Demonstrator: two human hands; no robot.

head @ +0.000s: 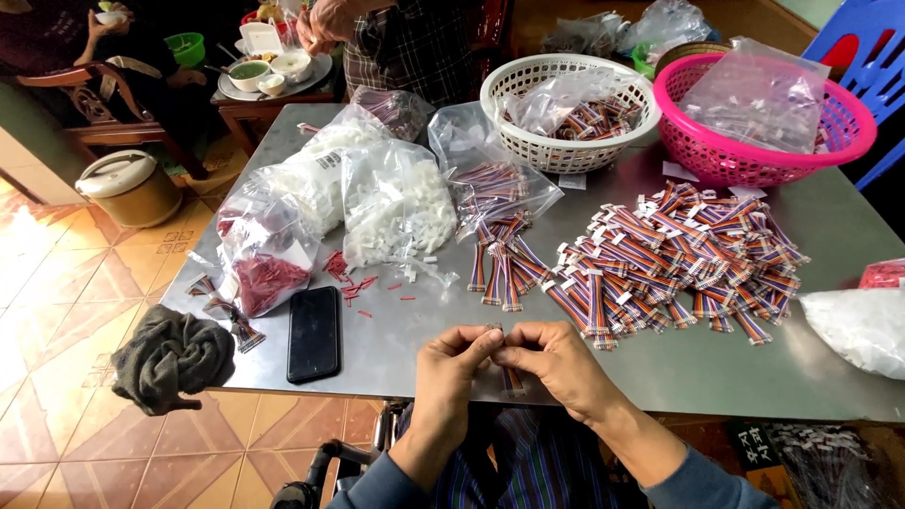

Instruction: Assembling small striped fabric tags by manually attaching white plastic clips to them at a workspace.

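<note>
Left hand (451,363) and right hand (551,358) pinching short multicoloured ribbon cable (510,379) together — pile of same cables (660,259) beyond grip.

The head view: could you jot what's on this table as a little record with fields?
Left hand: pinches a small ribbon cable at the table's near edge
Right hand: pinches the same cable
Loose pile: striped cables, right of centre
Bags: white plastic pieces; red pieces
Baskets: white basket, pink basket
Also: black phone, grey cloth
</note>
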